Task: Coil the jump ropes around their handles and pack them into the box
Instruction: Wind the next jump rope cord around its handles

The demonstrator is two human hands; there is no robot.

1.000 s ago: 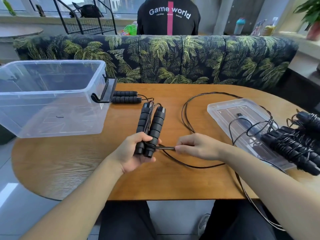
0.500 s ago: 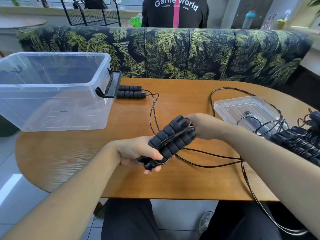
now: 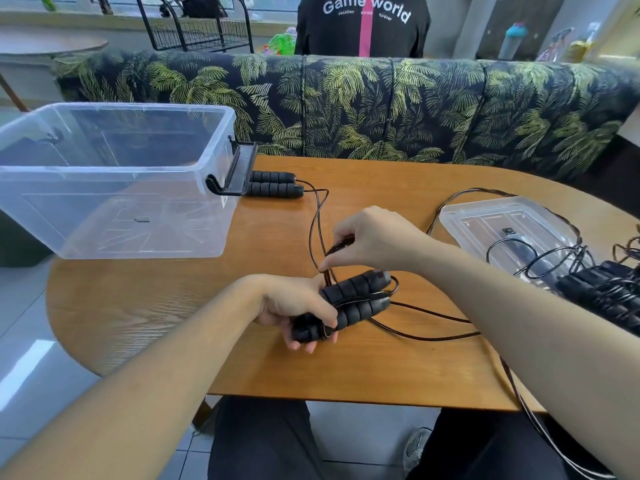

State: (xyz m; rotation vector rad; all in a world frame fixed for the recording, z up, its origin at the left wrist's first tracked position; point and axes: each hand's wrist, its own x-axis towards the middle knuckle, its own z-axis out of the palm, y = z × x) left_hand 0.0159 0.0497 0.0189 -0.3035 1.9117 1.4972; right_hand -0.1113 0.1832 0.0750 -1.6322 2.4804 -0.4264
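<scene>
Surface: wooden table (image 3: 346,368) with a rounded edge, palm-print sofa (image 3: 381,109) behind it.
Left hand (image 3: 294,306): forearm reaches in from the lower left; fingers curl round the near ends of a pair of black foam handles (image 3: 353,301), which lie side by side, angled up to the right.
Right hand (image 3: 374,237): raised just above the handles, wrist bent down; thumb and fingertips pinch the black rope (image 3: 320,233), with one strand lying across the handles.
Loose rope: trails right over the table and off its near edge.
Box lid (image 3: 502,230): right, under a pile of more jump ropes (image 3: 602,292).
Clear plastic box (image 3: 114,181): far left, open.
Second handle pair (image 3: 273,183): beside the box's black latch (image 3: 239,174).
</scene>
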